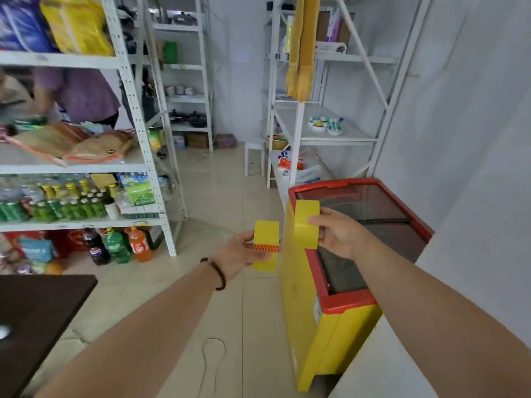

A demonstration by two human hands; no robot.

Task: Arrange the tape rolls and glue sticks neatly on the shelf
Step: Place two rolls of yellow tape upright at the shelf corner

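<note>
A bright yellow tape roll [266, 245] banded with an orange-and-yellow patterned strip sits beside a second plain yellow tape roll [307, 224], against a chest freezer [324, 326] with a yellow body, red rim and dark glass lid. A bracelet [216, 273] of dark reddish-brown beads circles one wrist, above pale beige floor tiles [218, 196] and a dark brown table [34, 323]. White metal shelves [138, 116] carry green, yellow and orange bottles, blue and yellow bags, and long yellow gloves [301, 53] hang from another white rack [336, 136].
</note>
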